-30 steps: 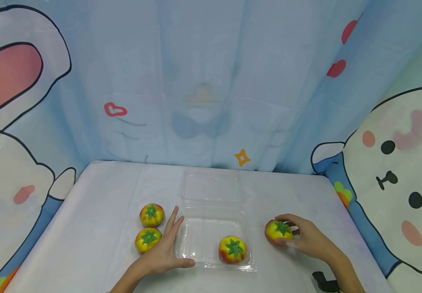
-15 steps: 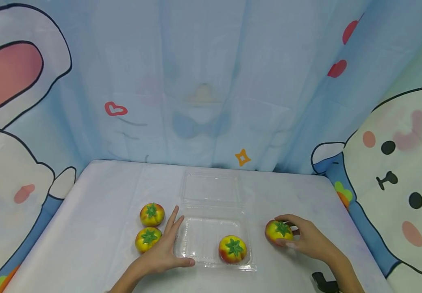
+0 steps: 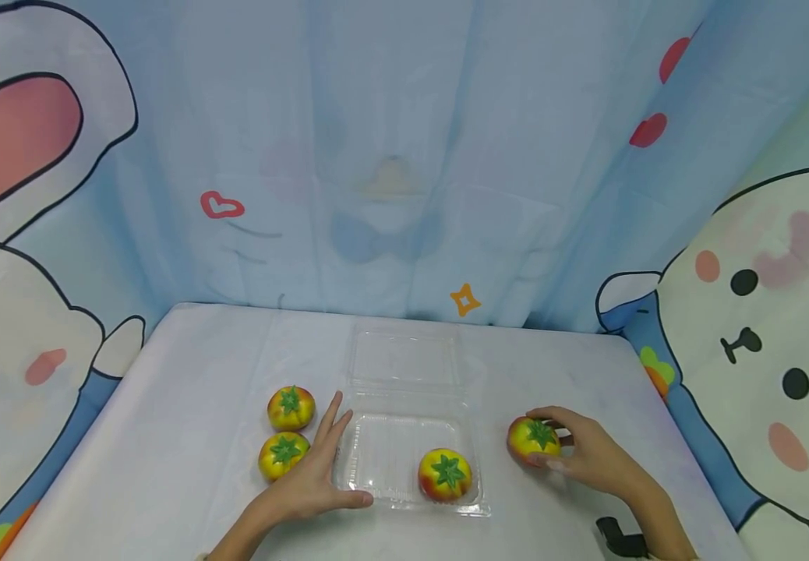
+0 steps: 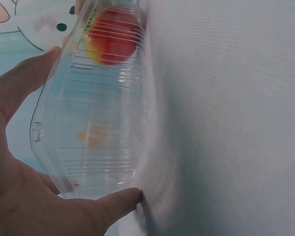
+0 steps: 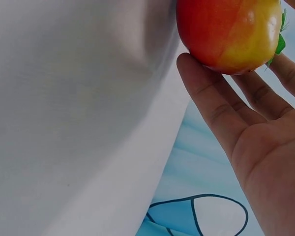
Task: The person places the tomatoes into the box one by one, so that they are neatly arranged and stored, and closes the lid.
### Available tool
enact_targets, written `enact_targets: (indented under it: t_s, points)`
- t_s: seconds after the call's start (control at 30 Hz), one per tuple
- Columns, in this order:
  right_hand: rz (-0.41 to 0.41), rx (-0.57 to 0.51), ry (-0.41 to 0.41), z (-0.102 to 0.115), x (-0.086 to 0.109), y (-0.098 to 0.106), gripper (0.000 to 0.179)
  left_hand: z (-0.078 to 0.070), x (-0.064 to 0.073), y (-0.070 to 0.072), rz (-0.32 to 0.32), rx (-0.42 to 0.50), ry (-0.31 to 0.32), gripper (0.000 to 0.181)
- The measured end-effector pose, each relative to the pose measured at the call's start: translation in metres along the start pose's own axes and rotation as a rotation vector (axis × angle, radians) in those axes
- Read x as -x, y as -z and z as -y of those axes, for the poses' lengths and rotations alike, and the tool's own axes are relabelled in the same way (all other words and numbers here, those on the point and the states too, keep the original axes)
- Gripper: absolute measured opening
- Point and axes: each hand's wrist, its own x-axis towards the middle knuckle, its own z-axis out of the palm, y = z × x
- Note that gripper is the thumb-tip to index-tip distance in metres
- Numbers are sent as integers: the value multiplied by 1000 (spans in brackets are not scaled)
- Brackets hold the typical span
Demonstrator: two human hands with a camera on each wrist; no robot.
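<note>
At the right of the head view, my right hand (image 3: 590, 456) holds a red and yellow toy tomato (image 3: 533, 441) with a green star-shaped top, thumb at the front and fingers behind. In the right wrist view its fingertips touch the tomato (image 5: 231, 34). My left hand (image 3: 309, 483) is spread along the left side of a clear plastic clamshell box (image 3: 383, 460), fingers nearly straight. The left wrist view has the thumb and fingers about the box's edge (image 4: 49, 157). Another tomato (image 3: 445, 475) sits in the right front of the box's base.
Two more toy tomatoes, a rear one (image 3: 291, 408) and a front one (image 3: 283, 454), sit left of the left hand. The box's lid (image 3: 404, 358) lies folded back toward the rear. A white cloth (image 3: 194, 436) covers the table, with a printed curtain (image 3: 390, 117) behind.
</note>
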Motion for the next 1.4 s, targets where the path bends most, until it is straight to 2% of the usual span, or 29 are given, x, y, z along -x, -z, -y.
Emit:
enact_targets:
  t_s: [0.37,0.63,1.1,1.4]
  points:
    - [-31,0,56,10,2,7,62,0,1,-1,1,-21,-13,127]
    - [-38,11,78,21,-2,10,62,2,-1,-1,4,2,-6,127]
    - [-83,25,162,50,-10,8,59,2,2,-1,-6,-13,-10,126]
    - [-62,-1,187,65,-20,-1,58,2,-1,0,-2,1,-9,125]
